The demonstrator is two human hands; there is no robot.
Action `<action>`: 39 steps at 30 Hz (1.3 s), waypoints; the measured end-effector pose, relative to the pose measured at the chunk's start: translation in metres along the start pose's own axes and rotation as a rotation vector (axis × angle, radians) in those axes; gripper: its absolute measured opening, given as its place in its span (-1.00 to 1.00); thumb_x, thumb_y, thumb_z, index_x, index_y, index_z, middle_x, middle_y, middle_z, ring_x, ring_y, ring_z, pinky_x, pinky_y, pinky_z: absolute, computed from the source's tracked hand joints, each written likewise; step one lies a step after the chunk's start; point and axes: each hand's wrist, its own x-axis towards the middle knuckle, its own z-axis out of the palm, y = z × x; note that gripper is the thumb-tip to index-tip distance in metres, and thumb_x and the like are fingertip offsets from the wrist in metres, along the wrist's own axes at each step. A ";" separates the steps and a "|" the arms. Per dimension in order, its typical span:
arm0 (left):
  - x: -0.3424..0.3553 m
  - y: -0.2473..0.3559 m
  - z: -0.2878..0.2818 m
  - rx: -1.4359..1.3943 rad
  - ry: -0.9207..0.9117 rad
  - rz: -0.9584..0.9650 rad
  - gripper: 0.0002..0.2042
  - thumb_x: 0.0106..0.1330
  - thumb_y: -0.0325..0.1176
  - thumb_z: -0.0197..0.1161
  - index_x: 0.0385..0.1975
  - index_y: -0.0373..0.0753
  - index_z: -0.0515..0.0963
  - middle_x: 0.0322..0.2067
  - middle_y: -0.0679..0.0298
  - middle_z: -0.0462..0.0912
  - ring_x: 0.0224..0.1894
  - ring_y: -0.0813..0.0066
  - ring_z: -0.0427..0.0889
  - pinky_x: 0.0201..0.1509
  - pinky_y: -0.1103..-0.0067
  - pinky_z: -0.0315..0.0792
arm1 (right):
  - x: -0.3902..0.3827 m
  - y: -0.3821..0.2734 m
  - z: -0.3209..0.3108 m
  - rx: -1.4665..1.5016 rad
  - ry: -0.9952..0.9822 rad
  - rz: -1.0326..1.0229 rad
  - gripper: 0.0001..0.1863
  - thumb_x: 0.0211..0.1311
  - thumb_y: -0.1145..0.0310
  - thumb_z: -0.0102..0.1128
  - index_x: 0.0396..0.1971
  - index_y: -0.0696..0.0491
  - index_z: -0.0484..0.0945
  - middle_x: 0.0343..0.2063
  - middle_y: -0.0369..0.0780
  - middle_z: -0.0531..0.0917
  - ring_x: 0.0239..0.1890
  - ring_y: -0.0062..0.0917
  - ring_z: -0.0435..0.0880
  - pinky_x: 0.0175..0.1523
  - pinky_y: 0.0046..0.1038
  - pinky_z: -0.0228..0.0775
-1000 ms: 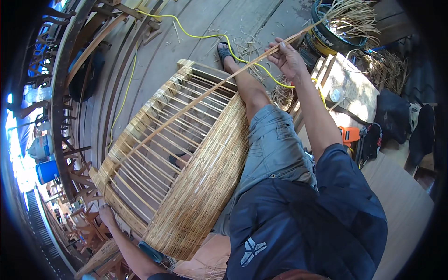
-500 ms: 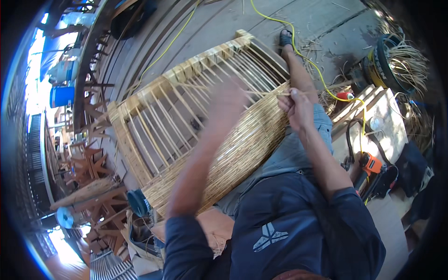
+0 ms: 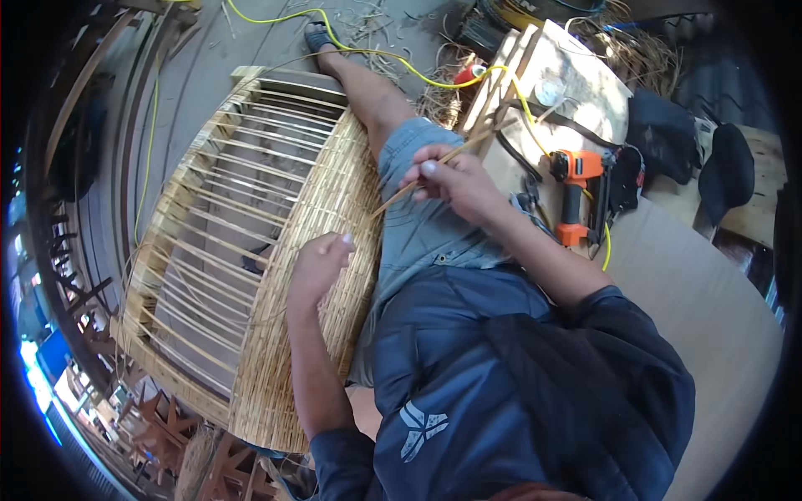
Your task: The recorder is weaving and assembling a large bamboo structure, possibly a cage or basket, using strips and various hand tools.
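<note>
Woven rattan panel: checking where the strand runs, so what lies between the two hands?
In the head view, the thin rattan strand slants from the right hand toward the left hand, crossing the woven panel.

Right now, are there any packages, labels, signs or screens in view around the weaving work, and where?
No packages, signs or screens show.
Emblem: small white printed mark on the person's dark blue shirt, low in the head view.
Nail gun: orange and black, on the board to the person's right; any label on it is too small to tell.
</note>
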 end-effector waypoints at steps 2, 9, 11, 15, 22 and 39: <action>-0.004 0.005 -0.002 -0.286 -0.037 -0.038 -0.72 0.26 -0.19 0.10 -0.52 -0.27 0.55 -0.71 0.46 0.35 -0.64 0.73 0.26 -0.55 0.69 0.19 | -0.012 -0.010 -0.021 -0.187 0.134 0.070 -0.75 0.27 0.41 -0.02 -0.08 0.15 0.35 -0.31 -0.21 0.58 -0.23 -0.55 0.59 -0.16 -0.54 0.46; -0.041 0.039 0.009 -0.022 0.460 0.374 -0.79 0.28 -0.29 0.12 -0.42 -0.34 0.51 -0.67 0.44 0.35 -0.60 0.75 0.24 -0.55 0.69 0.18 | -0.074 -0.049 -0.117 -1.072 0.720 0.019 -0.72 0.20 0.30 -0.01 -0.18 0.14 0.51 -0.51 -0.22 0.63 -0.48 -0.61 0.58 -0.33 -0.55 0.40; -0.048 0.046 0.012 0.038 0.404 0.339 -0.83 0.30 -0.33 0.08 -0.34 -0.33 0.48 -0.67 0.41 0.36 -0.60 0.69 0.27 -0.54 0.63 0.21 | -0.092 -0.045 -0.124 -1.098 0.827 0.016 -0.74 0.19 0.29 -0.01 -0.25 0.14 0.52 -0.54 -0.17 0.62 -0.46 -0.51 0.61 -0.30 -0.49 0.41; -0.051 0.044 0.013 0.162 0.234 0.303 -0.82 0.31 -0.42 -0.01 -0.17 -0.34 0.41 -0.59 0.25 0.44 -0.56 0.52 0.37 -0.46 0.54 0.29 | -0.119 -0.012 -0.116 -1.466 0.755 0.053 -0.77 0.16 0.30 0.01 -0.29 0.14 0.49 -0.43 -0.04 0.59 -0.28 -0.13 0.56 -0.14 -0.28 0.39; -0.043 0.023 0.017 0.035 0.099 0.260 -0.82 0.28 -0.41 0.03 -0.18 -0.31 0.44 -0.58 0.23 0.45 -0.56 0.54 0.37 -0.46 0.58 0.29 | -0.151 0.031 -0.123 -1.663 0.653 0.203 -0.86 0.07 0.43 -0.01 -0.36 0.13 0.40 -0.38 0.03 0.53 -0.27 -0.05 0.52 -0.20 -0.14 0.34; -0.027 0.011 0.048 0.032 0.219 0.371 -0.86 0.18 -0.41 0.14 -0.32 -0.31 0.49 -0.43 0.12 0.54 -0.42 0.29 0.53 -0.32 0.49 0.39 | -0.119 0.038 -0.100 -1.714 0.653 -0.014 -0.82 0.13 0.38 -0.02 -0.28 0.09 0.46 -0.30 -0.11 0.53 -0.25 -0.19 0.55 -0.23 -0.24 0.42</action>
